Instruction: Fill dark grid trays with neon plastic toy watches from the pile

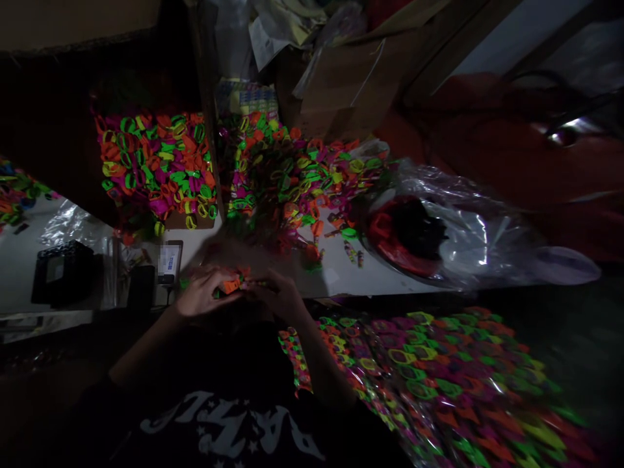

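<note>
Nearest the camera on the right there's a big spread of packed neon toys (439,370) in clear sleeves. Just past that, both hands meet at the near edge of the white table (351,273) — left hand (202,292) and right hand (280,296) curled around a small orange piece (232,285), fingers closed on it between them. A phone (169,261) lies just left. Farther back sits a loose neon pile (302,175), a cardboard box (156,166) full of the same stuff at far left, and a crinkly plastic bag (439,227) to the right.
</note>
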